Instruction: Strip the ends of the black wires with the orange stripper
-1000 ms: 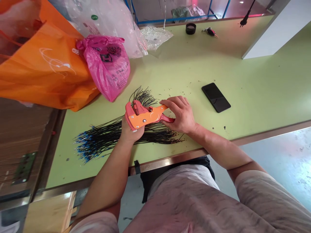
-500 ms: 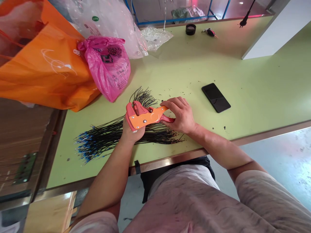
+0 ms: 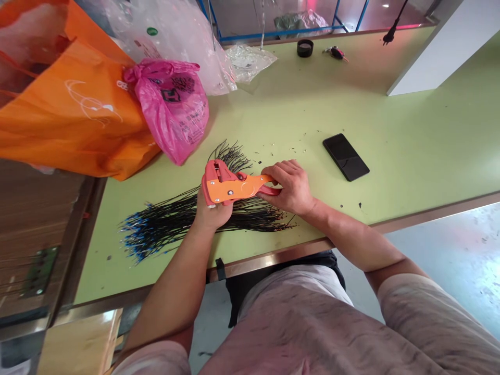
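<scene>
Head view, looking forward and down

**No words could be read.**

The pink plastic bag [image 3: 172, 112] at eleven o'clock had black print and a square black mark, but they were too small and folded to read. The clear plastic bag [image 3: 167, 47] had a round green sticker [image 3: 152, 31]. The orange bag [image 3: 70, 114] at ten o'clock had a white swirly drawing [image 3: 91, 101].

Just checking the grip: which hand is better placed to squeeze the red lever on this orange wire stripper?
Right, probably: the right hand wraps around the red lever, while the left hand sits under the stripper's head, supporting it.
</scene>
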